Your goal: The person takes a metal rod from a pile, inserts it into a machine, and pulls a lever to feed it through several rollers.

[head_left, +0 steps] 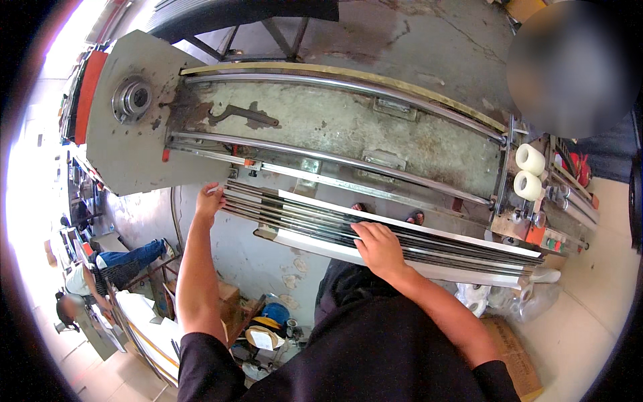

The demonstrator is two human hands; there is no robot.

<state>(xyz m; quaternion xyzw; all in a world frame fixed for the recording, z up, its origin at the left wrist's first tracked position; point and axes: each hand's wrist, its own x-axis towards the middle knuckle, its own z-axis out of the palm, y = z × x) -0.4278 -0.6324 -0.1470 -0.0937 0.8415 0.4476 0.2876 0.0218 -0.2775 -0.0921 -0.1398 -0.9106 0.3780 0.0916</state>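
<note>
Several long, thin dark and silvery strips (305, 222) lie side by side across a white channel-like tray (305, 245) in front of me. Their left ends stick out past the tray. At those ends my left hand (211, 199) has its fingers curled together, pinching strip ends; exactly how many is hidden. My right hand (379, 246) rests palm down over the middle of the strips, fingers stretched out and touching them. On the machine bed behind, a dark hook-shaped wrench (244, 115) lies flat, beyond both hands.
A grey machine with two long steel rods (321, 149) spans the far side. White tape rolls (529, 159) stand at its right end. Plastic-wrapped rolls (472, 298) and a cardboard box (512, 352) lie at lower right. Another person (87, 278) is at far left.
</note>
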